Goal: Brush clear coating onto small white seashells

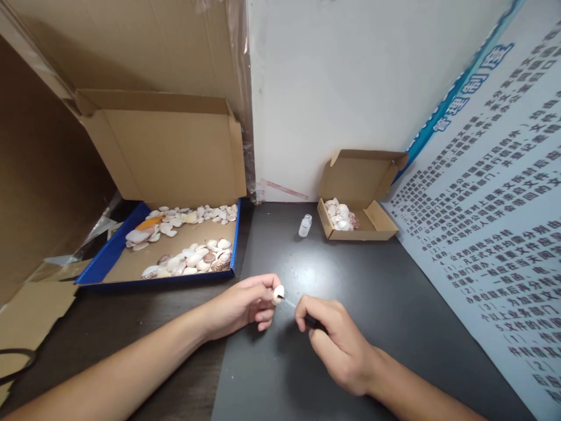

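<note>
Fingers on both hands are drawn in, none wide: left set pinching a shell, right set wrapped round a brush applicator. Rest goes biggest to smallest. Grey mat [377, 286] covers lower middle and right of frame; dark and plain, so pale items stand out well, I'd guess. Blue-walled box [111, 260], left of frame: lid tipped up and back, so its loose shells [188, 263] are exposed. They lie in two bands, far and near, cardboard floor showing between, probably to keep the groups apart. Brown carton [363, 235], right of upper middle: lid also up, white shells [337, 213] heaped at its left side. My right hand [339, 342], lower right of centre, has the index finger bent over the handle, likely for tip control. My left hand [249, 301], near centre, holds from one side, which leaves the other open to the brush. Small bottle [305, 225], just above centre, stands upright, looks uncapped; apart from both boxes, probably for easy reach. Brush applicator [316, 324]: black handle, thin stem angled up-left. Shell [278, 292], mid-frame, dark tip right at it; can't confirm contact.
</note>
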`<state>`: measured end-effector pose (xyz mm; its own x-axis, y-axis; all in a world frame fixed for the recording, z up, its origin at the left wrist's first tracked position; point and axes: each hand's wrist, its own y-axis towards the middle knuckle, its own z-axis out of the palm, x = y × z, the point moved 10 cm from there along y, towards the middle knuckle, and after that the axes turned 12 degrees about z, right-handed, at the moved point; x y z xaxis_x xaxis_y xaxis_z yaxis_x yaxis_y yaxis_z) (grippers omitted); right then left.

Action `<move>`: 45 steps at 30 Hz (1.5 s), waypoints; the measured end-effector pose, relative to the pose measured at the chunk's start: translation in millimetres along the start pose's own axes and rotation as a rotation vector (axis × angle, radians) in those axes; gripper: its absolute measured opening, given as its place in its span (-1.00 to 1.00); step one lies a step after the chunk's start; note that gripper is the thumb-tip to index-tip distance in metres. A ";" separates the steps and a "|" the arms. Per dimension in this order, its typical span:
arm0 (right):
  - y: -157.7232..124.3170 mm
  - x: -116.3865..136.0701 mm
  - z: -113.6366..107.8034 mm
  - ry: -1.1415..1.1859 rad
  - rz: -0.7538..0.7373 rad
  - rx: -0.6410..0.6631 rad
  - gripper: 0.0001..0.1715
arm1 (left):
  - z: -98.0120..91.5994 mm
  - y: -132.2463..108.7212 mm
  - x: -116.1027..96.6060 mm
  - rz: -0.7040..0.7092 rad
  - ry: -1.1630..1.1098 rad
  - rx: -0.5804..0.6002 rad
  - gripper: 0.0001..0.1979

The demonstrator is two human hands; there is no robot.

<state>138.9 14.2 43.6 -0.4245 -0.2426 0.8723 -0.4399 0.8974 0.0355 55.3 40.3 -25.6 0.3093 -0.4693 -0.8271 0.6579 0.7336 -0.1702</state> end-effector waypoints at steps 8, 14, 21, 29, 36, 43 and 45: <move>-4.1 6.3 4.7 0.003 -0.070 0.029 -0.85 | 0.6 0.2 -2.0 0.016 0.007 0.005 -0.93; 2.0 -8.1 2.5 -0.036 0.074 -0.025 -0.86 | 2.4 -0.1 -1.7 0.012 0.002 0.003 -0.92; -3.5 6.6 -0.8 0.018 -0.066 -0.050 -0.86 | 1.5 1.4 -3.2 0.016 0.001 -0.002 -0.90; 1.4 -9.2 0.3 -0.013 0.077 -0.056 -0.87 | 1.7 -0.1 -2.3 0.009 0.005 -0.010 -0.89; -5.8 14.8 -3.3 0.051 -0.136 -0.067 -0.88 | 2.3 0.3 -2.5 0.022 -0.002 0.004 -0.90; 0.6 -7.9 -6.2 -0.008 0.073 -0.113 -0.86 | 1.5 -0.1 -1.5 0.014 -0.001 -0.003 -0.90; -0.8 -2.3 -5.4 0.008 0.018 -0.104 -0.87 | 1.7 0.0 -1.9 0.015 -0.002 0.000 -0.89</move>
<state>144.5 16.0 44.2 -0.4245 -0.2238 0.8773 -0.3478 0.9349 0.0702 56.0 40.3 -23.1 0.3208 -0.4593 -0.8284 0.6528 0.7409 -0.1580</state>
